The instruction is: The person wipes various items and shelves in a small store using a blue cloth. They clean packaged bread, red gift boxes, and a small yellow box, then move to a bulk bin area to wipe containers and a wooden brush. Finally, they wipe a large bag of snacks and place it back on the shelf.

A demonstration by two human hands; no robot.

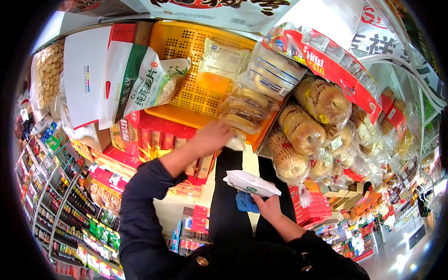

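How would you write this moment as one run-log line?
left hand: at front edge of yellow basket, grip unclear | right hand: holding white packet, blue item by packet | in basket: clear-wrapped packs

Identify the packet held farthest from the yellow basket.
The white packet in the right hand; the white item at the left hand is beside the basket.

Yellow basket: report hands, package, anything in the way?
Left hand at near edge of yellow basket, grip unclear. Right hand holding white package. Green-and-white bag overlapping basket's left side.
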